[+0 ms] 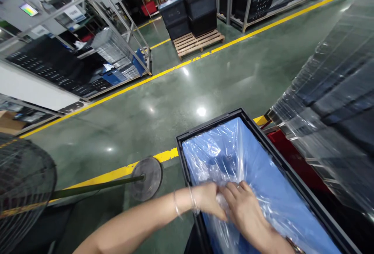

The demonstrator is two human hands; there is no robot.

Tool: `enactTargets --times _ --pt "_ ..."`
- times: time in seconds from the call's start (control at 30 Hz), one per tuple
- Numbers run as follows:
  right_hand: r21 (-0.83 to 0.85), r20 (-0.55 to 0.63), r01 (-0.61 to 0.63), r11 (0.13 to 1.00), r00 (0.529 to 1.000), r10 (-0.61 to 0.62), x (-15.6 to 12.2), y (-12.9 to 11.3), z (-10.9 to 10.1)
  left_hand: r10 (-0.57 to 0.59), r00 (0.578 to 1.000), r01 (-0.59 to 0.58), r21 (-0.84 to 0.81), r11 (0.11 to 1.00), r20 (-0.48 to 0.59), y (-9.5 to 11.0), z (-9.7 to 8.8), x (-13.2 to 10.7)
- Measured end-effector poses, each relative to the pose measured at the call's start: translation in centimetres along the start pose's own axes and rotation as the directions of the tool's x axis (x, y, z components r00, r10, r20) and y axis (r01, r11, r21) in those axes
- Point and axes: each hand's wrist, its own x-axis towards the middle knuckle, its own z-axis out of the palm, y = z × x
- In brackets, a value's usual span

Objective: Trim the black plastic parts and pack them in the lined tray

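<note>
Both hands meet over a black bin [295, 184] lined with blue sheets and clear plastic film. My left hand [209, 199], with bracelets at the wrist, has its fingers closed on bunched clear plastic film [214, 147]. Beside it, touching, my right hand [245, 211] bends its fingers round the same gathered film. A ring shows on one right finger, and a watch or band at that wrist. Creases in the film run outward from the hands. Blue sheet [280, 187] shows through along the bin's right side. What lies beneath the film is hidden.
A pedestal fan [26, 180] stands at left, its round base [146, 178] near the bin. Film-wrapped dark stacks [341, 102] rise at right. Across the green floor are a wooden pallet [198, 43] with black bins, and metal racks [117, 32]. Yellow lines mark the floor.
</note>
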Motion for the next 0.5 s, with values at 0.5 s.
enactTargets --times 0.5 --pt "0.308 0.460 -0.580 0.754 0.785 0.416 -3.2 0.7 -5.4 0.001 0.996 0.054 -0.640 0.766 0.085 -3.7 2.0 0.3"
